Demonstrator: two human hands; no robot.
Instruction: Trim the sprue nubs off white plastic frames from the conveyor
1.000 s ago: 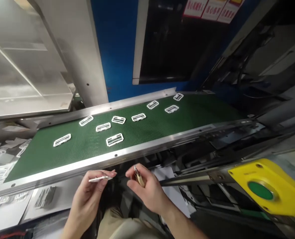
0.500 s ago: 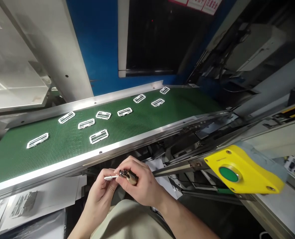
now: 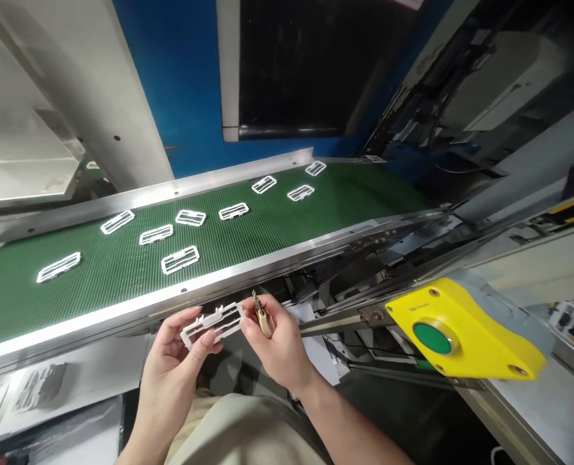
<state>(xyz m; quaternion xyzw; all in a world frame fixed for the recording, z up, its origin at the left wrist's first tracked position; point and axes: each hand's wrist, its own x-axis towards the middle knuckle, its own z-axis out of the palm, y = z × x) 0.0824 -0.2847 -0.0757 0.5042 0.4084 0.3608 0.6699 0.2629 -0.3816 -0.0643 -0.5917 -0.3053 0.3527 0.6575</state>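
Note:
A white plastic frame part [image 3: 212,323] is pinched in my left hand [image 3: 178,352], held flat just below the conveyor's near rail. My right hand [image 3: 275,342] is closed on a small tan-handled tool [image 3: 262,318] with a metal tip, which sits right beside the part's right end; the right fingertips also touch that end. Both hands hover over my lap. Several more white frame parts [image 3: 180,259] lie spread along the green conveyor belt [image 3: 287,223].
The metal conveyor rail [image 3: 209,287] runs just above my hands. A yellow box with a green button [image 3: 461,332] sticks out at the right. Paper sheets [image 3: 49,384] lie under the belt at the left. A blue wall and a dark window stand behind.
The white part was edge-on in my left hand; it is now turned flat, showing its face. My hands came together and rose toward the rail. The view shifted right.

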